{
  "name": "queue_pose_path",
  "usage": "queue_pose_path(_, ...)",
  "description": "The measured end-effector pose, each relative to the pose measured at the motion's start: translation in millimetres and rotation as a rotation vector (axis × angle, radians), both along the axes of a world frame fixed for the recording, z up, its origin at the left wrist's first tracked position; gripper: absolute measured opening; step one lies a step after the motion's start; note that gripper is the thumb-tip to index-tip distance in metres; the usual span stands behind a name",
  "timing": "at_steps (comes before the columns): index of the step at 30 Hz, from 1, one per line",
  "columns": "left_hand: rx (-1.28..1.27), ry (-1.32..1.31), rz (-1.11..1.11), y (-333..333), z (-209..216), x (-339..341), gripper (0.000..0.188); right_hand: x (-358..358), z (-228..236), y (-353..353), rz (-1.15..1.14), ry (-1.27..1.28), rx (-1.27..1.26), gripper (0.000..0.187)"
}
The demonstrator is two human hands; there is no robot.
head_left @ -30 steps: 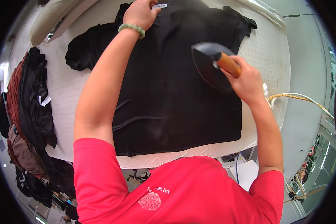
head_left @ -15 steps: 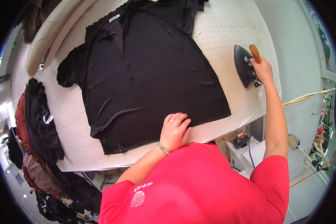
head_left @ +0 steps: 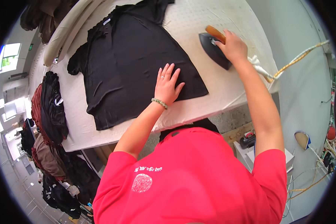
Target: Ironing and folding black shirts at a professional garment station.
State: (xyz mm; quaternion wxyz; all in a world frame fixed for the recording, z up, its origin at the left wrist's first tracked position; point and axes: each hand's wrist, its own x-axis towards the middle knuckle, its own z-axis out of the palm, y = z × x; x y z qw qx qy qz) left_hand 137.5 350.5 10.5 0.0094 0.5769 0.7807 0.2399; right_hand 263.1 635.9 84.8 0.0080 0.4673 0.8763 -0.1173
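A black short-sleeved top [head_left: 127,56] lies spread on the pale padded pressing table [head_left: 186,22], with a few creases along its left side. My left hand [head_left: 167,86] rests flat on the cloth near the hem, fingers spread; it wears a ring and a beaded bracelet. In my right hand [head_left: 233,46] is the wooden handle of a dark iron [head_left: 214,51], held over the bare table to the right of the top. Whether the iron's sole touches the table cover I cannot tell.
Black and rust-coloured garments [head_left: 54,108] hang over the table's left edge. A padded sleeve arm [head_left: 61,35] stands at the upper left. From the iron, a wrapped cord [head_left: 298,59] runs off to the right. Below the table's right side sits a small motor-like device [head_left: 247,140].
My right hand has brought the iron left, toward the top, and turned it. My left hand has moved up from the hem onto the cloth and spread its fingers. The view has shifted.
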Motion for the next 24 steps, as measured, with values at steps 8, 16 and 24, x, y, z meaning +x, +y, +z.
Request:
queue_pose_path(8,-0.058,-0.332,-0.441,-34,19,72,0.033,99,-57,-141,-0.011,0.446,-0.478,0.017)
queue_pose_path(16,0.046,-0.155,-0.194,47,39,-107,0.023,86,-82,-171,-0.442,0.536,-0.87,0.02)
queue_pose_path(24,-0.311,0.133,-0.426,180,27,-234,0.026,75,-76,-187,-0.669,0.634,-0.83,0.015)
